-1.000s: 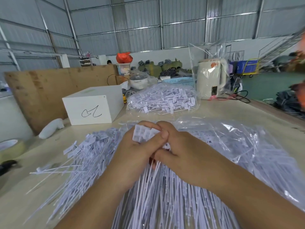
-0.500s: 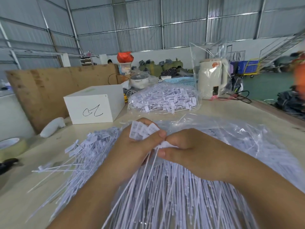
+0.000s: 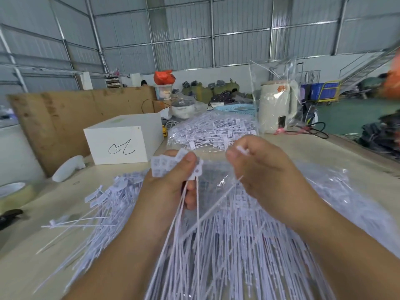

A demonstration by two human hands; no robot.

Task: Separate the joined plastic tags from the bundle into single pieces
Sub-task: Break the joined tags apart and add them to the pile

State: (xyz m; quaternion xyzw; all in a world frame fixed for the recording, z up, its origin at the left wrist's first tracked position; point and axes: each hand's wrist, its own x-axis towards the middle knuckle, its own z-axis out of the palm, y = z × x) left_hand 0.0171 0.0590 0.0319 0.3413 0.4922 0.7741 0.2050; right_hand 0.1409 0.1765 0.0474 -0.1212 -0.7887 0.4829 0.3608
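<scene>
Where right hand (image 3: 263,167) pinches (tightly): tag (image 3: 242,150).

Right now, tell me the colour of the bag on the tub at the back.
Orange-red bag, clearest in the head view.

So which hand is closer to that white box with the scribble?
Left. The left hand sits just right of and in front of the white box; the right hand is farther right.

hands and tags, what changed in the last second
The right hand pulled away to the right, taking one tag off the joined strip. The left hand still grips that strip. The loose pile and white box stayed put.
</scene>
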